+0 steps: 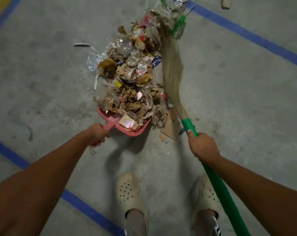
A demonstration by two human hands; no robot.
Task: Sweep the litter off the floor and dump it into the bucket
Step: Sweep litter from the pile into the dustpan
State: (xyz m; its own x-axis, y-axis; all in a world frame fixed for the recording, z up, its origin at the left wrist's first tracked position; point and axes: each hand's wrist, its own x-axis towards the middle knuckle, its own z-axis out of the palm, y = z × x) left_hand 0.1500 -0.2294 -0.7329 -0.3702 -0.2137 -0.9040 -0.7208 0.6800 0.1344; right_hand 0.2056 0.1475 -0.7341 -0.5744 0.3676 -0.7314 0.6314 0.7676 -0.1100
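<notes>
A long pile of litter point(132, 65), made of crumpled paper, cardboard scraps, foil and plastic wrappers, lies on the grey concrete floor ahead of me. My left hand point(97, 134) grips the handle of a pink dustpan point(135, 131), whose mouth sits under the near end of the pile and holds paper scraps. My right hand point(203, 147) grips the green handle of a grass broom point(172, 65). Its bristles lie along the right side of the pile. No bucket is in view.
Blue painted lines point(246, 34) cross the floor at the upper right and lower left. A flat cardboard piece point(170, 128) lies right of the dustpan. My two feet in beige clogs point(128, 189) stand just behind. A stone-like lump point(227, 3) sits at the top right.
</notes>
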